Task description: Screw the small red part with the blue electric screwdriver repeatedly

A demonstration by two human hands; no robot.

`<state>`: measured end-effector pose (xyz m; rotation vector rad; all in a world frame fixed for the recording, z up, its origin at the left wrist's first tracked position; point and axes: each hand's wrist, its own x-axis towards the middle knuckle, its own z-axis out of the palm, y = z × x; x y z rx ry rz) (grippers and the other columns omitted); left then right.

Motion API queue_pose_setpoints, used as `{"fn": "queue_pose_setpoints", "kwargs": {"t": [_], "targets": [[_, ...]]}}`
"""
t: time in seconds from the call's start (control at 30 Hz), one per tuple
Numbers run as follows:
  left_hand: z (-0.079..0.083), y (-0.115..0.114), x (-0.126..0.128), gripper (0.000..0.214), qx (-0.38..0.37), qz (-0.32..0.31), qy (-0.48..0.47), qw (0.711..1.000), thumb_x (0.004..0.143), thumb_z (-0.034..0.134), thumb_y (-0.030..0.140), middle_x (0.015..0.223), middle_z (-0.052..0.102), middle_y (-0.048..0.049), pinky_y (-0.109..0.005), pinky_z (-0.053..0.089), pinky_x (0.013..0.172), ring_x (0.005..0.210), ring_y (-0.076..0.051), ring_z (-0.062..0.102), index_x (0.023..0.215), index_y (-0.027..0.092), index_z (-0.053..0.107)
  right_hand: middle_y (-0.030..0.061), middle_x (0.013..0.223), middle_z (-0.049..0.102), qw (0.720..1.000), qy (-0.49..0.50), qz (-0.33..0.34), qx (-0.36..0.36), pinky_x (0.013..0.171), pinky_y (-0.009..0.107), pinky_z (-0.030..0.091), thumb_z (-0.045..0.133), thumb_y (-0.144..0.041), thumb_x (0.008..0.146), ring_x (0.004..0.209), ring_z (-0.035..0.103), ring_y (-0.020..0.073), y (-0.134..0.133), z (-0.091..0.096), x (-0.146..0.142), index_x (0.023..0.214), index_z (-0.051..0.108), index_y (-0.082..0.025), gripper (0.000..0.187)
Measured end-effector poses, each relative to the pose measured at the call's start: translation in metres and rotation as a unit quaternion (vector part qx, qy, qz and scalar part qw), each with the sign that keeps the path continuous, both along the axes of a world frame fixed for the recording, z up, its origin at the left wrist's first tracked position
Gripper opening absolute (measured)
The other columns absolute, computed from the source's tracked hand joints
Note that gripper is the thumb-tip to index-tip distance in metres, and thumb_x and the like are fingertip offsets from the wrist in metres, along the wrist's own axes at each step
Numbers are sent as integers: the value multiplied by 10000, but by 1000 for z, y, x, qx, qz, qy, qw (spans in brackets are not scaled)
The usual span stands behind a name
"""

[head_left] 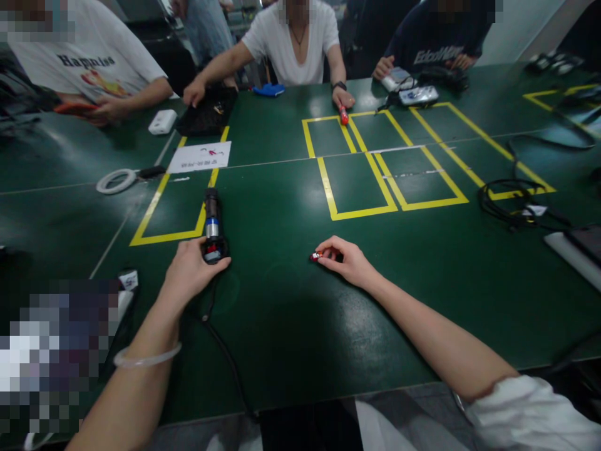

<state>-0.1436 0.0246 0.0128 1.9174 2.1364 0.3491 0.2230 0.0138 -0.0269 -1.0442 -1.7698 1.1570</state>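
The left hand (188, 268) grips a black cylindrical tool with silver and blue bands (212, 218) at left over the dark-green tabletop (277, 338), while the right hand (348, 259) pinches a small red-and-white object (314, 257) near centre.

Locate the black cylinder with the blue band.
In the head view, the black cylinder is left of centre, its near end in the left hand, by the right edge of a yellow tape outline.
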Motion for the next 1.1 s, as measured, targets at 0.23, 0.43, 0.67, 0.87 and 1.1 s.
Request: {"fn": "queue_pose_setpoints", "kwargs": {"t": [0.23,0.43,0.67,0.87,1.1], "targets": [[-1,-14,87,737,17,-97,36,995,759,635,536,1192,505,-159,-471,489,936,1146,-334,529,1339,125,443,26,861,633,1000,-7,-6,8,637,253,479,648,-208,846,708,581,124,-1,1,-1,1004,647,-175,161],[-7,-18,142,679,53,-156,-8,986,747,690,456,1180,507,-133,-444,486,949,1124,-308,531,1304,152,447,33,858,627,998,-22,-39,47,656,266,489,639,-217,856,745,602,141,0,-1,0,994,640,-184,143],[-9,-24,182,671,51,-182,-41,981,738,708,407,1175,518,-138,-426,480,945,1108,-294,531,1290,127,448,43,890,619,986,-101,-58,117,722,302,490,625,-180,861,797,589,172,1,-4,5,977,622,-194,117],[-9,-26,188,649,61,-192,-49,978,739,711,395,1169,521,-129,-427,480,922,1086,-289,537,1283,157,448,76,980,613,976,-153,-49,150,786,331,499,616,-168,865,909,598,208,0,-2,8,994,641,-201,136],[-12,-27,185,675,56,-190,-66,978,772,672,396,1223,508,-134,-416,480,939,1140,-291,527,1350,167,407,70,963,672,973,-176,-49,143,798,345,522,585,-134,847,863,636,208,-7,1,3,1088,618,-208,254]]}}
